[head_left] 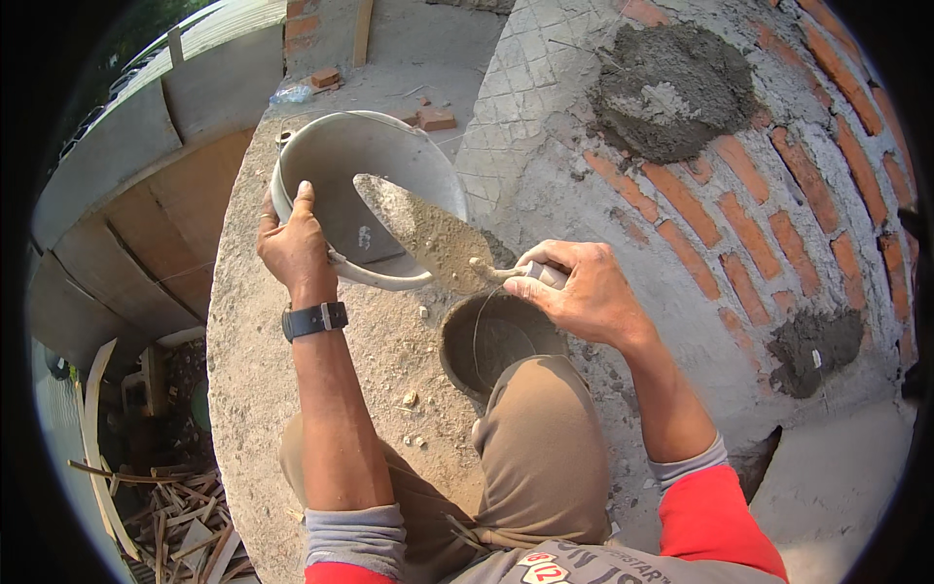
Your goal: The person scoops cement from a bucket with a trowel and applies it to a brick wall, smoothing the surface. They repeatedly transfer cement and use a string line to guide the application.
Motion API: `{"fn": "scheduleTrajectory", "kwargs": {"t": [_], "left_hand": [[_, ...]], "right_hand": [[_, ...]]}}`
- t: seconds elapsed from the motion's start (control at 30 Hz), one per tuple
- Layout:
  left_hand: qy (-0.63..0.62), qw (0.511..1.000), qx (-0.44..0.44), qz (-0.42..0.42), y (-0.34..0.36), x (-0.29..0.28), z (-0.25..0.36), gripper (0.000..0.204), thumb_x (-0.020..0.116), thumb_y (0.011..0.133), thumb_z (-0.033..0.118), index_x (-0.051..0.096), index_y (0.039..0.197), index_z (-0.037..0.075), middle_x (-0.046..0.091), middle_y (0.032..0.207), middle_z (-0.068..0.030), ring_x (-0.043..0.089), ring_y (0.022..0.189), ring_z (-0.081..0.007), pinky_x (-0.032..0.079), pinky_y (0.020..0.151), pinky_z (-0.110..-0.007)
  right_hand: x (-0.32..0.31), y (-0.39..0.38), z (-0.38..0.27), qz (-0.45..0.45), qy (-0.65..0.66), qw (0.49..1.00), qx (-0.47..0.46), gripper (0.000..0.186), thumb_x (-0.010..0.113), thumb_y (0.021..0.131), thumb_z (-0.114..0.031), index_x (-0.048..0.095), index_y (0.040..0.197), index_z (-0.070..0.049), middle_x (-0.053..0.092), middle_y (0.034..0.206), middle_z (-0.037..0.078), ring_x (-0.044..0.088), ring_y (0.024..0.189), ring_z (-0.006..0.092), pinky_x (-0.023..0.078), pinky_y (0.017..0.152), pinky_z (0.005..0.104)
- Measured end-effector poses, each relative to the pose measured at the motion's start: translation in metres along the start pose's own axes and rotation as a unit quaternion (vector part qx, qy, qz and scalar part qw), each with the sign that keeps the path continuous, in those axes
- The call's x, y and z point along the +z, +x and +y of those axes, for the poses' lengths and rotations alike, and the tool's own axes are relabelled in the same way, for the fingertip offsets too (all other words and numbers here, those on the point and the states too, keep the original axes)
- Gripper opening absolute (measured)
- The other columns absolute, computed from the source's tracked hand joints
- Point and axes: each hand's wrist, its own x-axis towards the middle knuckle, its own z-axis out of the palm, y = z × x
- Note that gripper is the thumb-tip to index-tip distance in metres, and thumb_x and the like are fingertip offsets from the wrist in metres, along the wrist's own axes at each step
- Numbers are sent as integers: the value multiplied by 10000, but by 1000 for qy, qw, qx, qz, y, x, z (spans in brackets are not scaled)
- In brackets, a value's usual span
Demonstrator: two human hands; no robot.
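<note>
My left hand [295, 241] grips the left rim of a pale grey bucket [428, 161], which is tilted with its mouth toward me. Some grey residue lies inside it. In my right hand [584, 287] is a trowel [428, 232], held by its handle. Its pointed blade, crusted with dry mortar, reaches across the bucket's mouth. Just below the trowel a dark round bucket [455, 355] with a thin wire handle stands in front of my knee. My right leg partly covers it.
To the right, a brick wall [749, 229] carries a large wet mortar patch [671, 92] and a smaller mortar patch [815, 350]. Brick pieces [435, 119] lie behind the bucket. The concrete ledge [248, 389] drops off at left, above scrap wood [185, 526].
</note>
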Motion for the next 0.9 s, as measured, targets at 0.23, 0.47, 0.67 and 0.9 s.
{"fn": "scheduleTrajectory", "kwargs": {"t": [0.23,0.47,0.67,0.9], "left_hand": [[215,969,66,99,10,-9,14,408,807,906,315,749,1267,134,789,864,-41,726,726,-136,559,724,-315],[184,976,99,66,8,-15,22,425,810,889,276,746,1274,107,758,829,-48,696,665,-120,566,683,-312],[80,988,127,-23,-6,-2,29,473,832,866,200,718,1304,62,756,898,-86,699,659,-113,551,574,-265],[16,972,169,-161,-18,1,48,425,812,895,115,718,1302,38,738,1156,-115,732,946,-177,591,872,-312]], "right_hand": [[-99,-38,38,-202,232,947,89,289,756,965,-281,757,1004,5,656,728,12,600,582,85,474,523,261],[-122,-77,69,314,13,898,306,288,687,999,-289,721,941,-8,640,735,13,567,574,68,460,502,261],[-64,-30,16,72,-197,977,31,232,735,932,-201,729,1007,18,695,833,118,674,753,205,533,697,367],[39,56,-51,55,-530,838,-116,135,717,882,-95,785,941,6,688,888,161,725,846,232,587,677,380]]}}
